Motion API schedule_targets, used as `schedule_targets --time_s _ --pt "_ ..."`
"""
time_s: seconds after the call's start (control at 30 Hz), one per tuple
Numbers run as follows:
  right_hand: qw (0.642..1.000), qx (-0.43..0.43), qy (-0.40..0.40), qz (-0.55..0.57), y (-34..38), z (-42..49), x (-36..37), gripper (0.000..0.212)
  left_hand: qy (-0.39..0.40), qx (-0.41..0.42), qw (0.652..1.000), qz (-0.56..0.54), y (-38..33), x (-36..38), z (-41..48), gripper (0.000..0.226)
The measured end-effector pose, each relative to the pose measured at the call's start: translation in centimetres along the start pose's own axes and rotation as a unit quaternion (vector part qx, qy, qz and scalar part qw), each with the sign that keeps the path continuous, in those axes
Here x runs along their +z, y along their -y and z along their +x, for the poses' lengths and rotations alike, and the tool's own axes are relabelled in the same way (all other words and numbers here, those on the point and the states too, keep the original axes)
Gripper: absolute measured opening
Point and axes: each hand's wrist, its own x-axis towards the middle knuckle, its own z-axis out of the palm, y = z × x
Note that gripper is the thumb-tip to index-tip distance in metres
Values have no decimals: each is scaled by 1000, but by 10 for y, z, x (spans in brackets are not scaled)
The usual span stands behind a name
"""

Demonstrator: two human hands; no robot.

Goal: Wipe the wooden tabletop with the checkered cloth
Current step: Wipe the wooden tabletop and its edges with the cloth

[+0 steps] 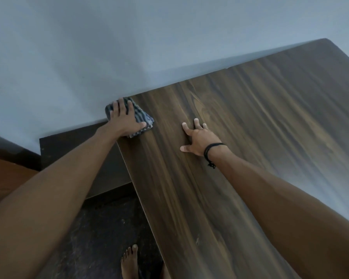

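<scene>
A dark, streaky wooden tabletop [250, 137] fills the right half of the head view. A folded dark blue-and-white checkered cloth [143, 117] lies at the table's far left corner, against the wall. My left hand [125, 121] presses flat on top of the cloth, fingers spread toward the wall, covering most of it. My right hand [197, 139] rests palm down on bare wood to the right of the cloth, fingers apart and holding nothing. A black cord bracelet circles the right wrist.
A pale grey wall [109, 47] runs along the table's far edge. Left of the table a lower dark shelf or step [69, 150] meets the wall. Below lies a dark speckled floor [101, 228] with my bare foot [129, 262] beside the table's edge.
</scene>
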Motion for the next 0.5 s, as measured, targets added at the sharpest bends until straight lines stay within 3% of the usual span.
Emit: schedule_targets --time_s 0.17,0.33,0.5 --pt "1000 -5 -7 13 -2 2 3 96 25 48 997 55 10 20 -14 94" --pt "1000 -3 2 22 0 2 1 97 4 21 1000 11 2 0 3 99" --pt "1000 -10 -9 20 -3 1 4 96 44 88 992 82 3 18 -8 98"
